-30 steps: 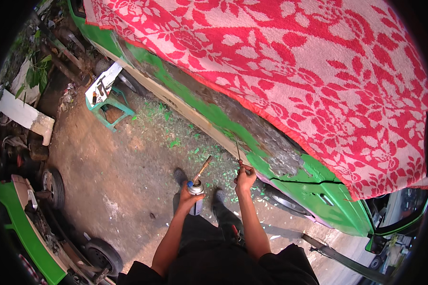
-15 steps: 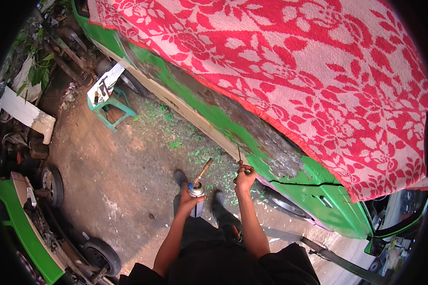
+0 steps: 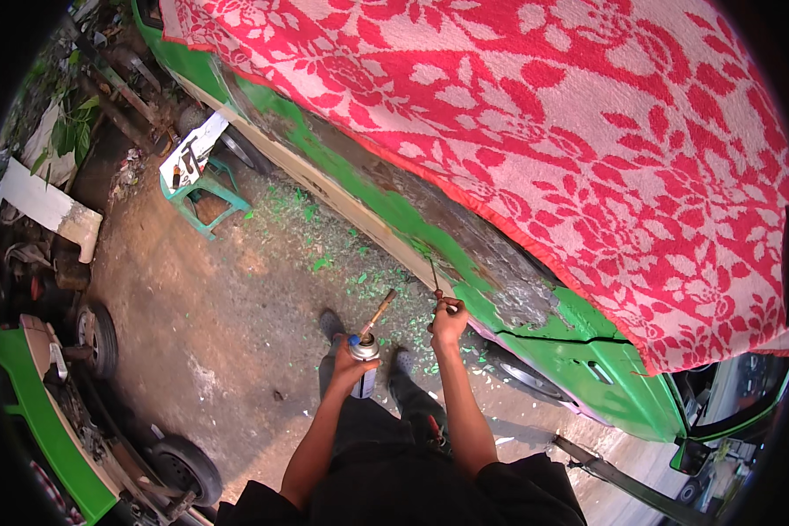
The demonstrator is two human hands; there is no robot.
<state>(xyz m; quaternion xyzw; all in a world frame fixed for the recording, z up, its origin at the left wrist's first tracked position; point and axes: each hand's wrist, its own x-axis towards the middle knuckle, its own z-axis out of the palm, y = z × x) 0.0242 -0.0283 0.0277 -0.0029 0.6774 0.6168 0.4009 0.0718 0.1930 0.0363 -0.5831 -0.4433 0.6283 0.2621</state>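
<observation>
My left hand (image 3: pixel 346 370) is wrapped round a gas torch (image 3: pixel 365 347), a metal canister with a blue knob and a brass-coloured nozzle tilted up to the right. No flame can be made out. In my closed right hand (image 3: pixel 450 326) is a slim screwdriver-like tool (image 3: pixel 435 275), its thin shaft pointing away toward the car's side. The tip lies against or just in front of the lower green car panel (image 3: pixel 425 235); contact cannot be told. Above that strip the panel is stripped to rough grey-brown, with ragged paint edges.
A red and pink floral blanket (image 3: pixel 535 131) covers the car's upper part. Green paint flakes (image 3: pixel 359 279) litter the ground. At the far left stands a teal stool (image 3: pixel 209 203) bearing a white board and tools. Loose wheels (image 3: pixel 188 472) and a green car part (image 3: pixel 48 430) lie at left.
My right hand has shifted slightly up and left, taking the thin tool's tip along the car panel. The torch in my left hand has barely moved.
</observation>
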